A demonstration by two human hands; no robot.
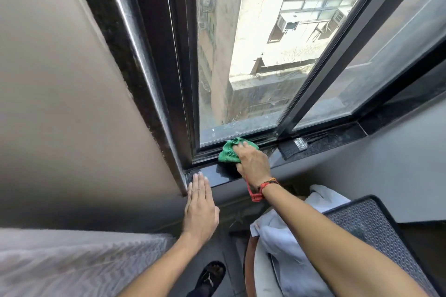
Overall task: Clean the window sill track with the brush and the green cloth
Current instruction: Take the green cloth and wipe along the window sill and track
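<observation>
The person's right hand [252, 160] is gripping a bunched green microfibre cloth [230, 150], fingers curled down over it and pressing it against the dark metal window track [268, 140] at the foot of the glass pane. The cloth is sticking out to the left of and beyond the knuckles. The left hand [200, 207] is lying flat and open, fingers together, holding nothing, its fingertips [198, 177] touching the dark polished stone sill [217, 173]. A flat black-bristled paintbrush with a metal ferrule [298, 146] is lying on the sill just to the right of the right hand, untouched.
</observation>
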